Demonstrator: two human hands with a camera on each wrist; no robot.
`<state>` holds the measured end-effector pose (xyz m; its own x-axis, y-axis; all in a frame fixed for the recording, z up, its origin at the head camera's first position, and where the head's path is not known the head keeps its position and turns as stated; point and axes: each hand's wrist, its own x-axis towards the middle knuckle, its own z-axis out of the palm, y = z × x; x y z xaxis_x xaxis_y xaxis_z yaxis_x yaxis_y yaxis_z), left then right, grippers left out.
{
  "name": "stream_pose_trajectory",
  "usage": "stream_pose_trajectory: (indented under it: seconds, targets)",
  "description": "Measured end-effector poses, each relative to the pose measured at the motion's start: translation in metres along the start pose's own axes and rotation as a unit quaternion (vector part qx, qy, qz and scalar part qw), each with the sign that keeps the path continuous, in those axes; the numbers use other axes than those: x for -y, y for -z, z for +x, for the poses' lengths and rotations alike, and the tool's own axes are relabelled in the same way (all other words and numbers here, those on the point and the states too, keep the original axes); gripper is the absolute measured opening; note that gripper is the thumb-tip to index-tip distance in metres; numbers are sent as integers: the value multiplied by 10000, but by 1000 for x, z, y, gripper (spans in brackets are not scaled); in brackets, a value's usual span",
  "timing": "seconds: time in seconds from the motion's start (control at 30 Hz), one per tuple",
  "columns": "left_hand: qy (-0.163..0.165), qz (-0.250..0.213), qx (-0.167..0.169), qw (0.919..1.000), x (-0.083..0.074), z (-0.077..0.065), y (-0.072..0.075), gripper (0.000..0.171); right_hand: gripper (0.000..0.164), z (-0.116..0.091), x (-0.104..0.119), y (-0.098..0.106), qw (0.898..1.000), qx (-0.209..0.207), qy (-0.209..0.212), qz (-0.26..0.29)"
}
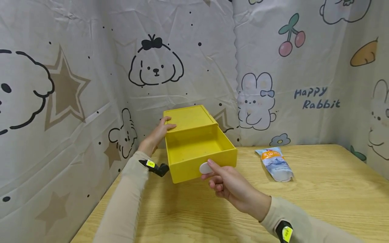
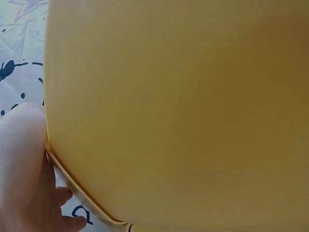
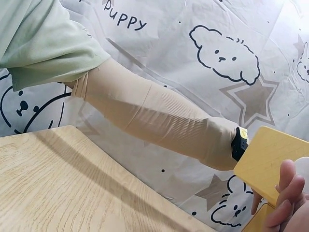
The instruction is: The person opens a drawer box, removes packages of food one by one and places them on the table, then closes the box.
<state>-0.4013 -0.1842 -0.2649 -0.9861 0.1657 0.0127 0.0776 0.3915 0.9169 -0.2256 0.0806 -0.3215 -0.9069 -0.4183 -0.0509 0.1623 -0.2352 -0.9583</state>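
Note:
A yellow drawer box stands in the middle of the head view, its drawer pulled well out toward me. The drawer's bare yellow bottom shows. My left hand grips the casing at its left side, thumb on the top and fingers down the side. In the left wrist view, a yellow wall of the box fills most of the picture beside that hand. My right hand pinches the round white knob on the drawer front between thumb and fingers. Whether the box touches the table, I cannot tell.
A blue and white packet with an orange label lies on the wooden table, right of the box. A white cloth printed with cartoon animals hangs behind and at both sides.

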Motion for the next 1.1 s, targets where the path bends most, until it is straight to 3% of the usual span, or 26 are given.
stream_pose_trajectory:
  seconds: [0.47,1.1]
  targets:
    - [78,17,0,10000,0,-2,1,70,51,6,2,-1,10000,-28,2,-66]
    - [-126,95,6,9999,2,0,-1,69,49,11,0,-4,9997,-175,132,-64]
